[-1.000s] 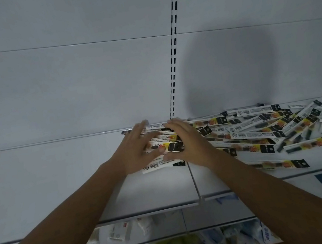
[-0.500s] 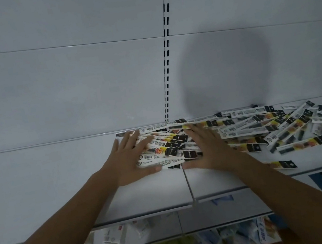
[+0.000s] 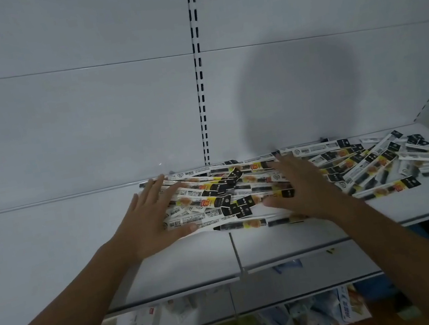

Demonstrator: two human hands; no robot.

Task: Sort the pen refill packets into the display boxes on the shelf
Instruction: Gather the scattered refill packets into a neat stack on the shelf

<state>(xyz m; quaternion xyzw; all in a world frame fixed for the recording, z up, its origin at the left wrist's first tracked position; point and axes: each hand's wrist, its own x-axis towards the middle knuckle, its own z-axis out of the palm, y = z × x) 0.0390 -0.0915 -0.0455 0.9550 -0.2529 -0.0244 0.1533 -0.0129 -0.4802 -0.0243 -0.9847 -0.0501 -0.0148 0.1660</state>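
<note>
Several long white, black and yellow pen refill packets lie loose in a spread-out heap on the white shelf, from its middle to the right end. My left hand lies flat with straight fingers on the left end of the heap, thumb under its near edge. My right hand rests flat, fingers spread, on the packets a little to the right. A bunch of packets sits between the two hands. No display box is in view.
A slotted upright runs down the white back panel to the shelf. Below the shelf's front edge lower shelves hold other packaged goods. The shelf's left half holds nothing.
Both hands went from close together over one bunch to flat and apart. The packets between them have spread out and slid slightly toward the front edge.
</note>
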